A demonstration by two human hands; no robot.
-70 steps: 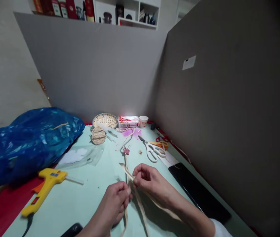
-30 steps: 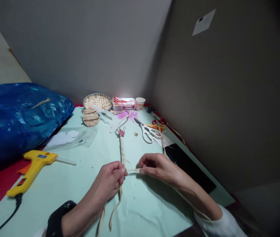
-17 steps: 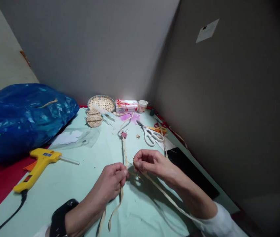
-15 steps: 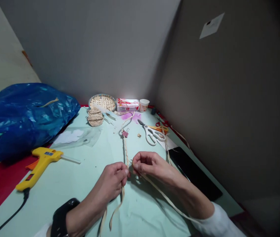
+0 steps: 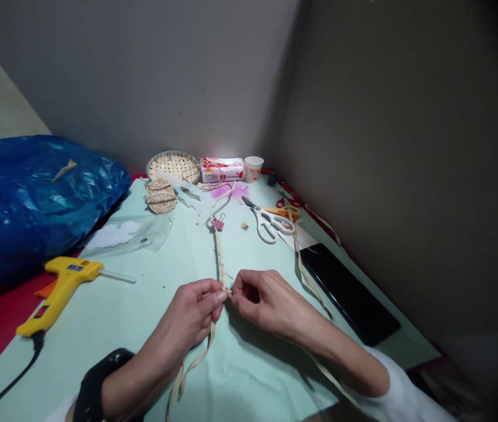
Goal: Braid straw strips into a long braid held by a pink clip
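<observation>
A thin pale braid runs up the middle of the table. A pink binder clip grips it farther back, and its tail curves on beyond the clip. My left hand pinches the braid's near end, with loose flat strands hanging below toward me. Close against it, my right hand is closed in a pinch on a strand at the same spot. That strand trails under my right forearm and shows again near the sleeve. The fingertips of both hands almost touch.
A yellow glue gun lies left, below a blue plastic bag. White scissors and a black phone-like slab lie right. At the back stand a woven basket, a pink-white packet and a paper cup.
My right hand has come in against my left, carrying its strand to the braid's end. The view has shifted slightly, so the table's things sit a little higher and mostly farther left.
</observation>
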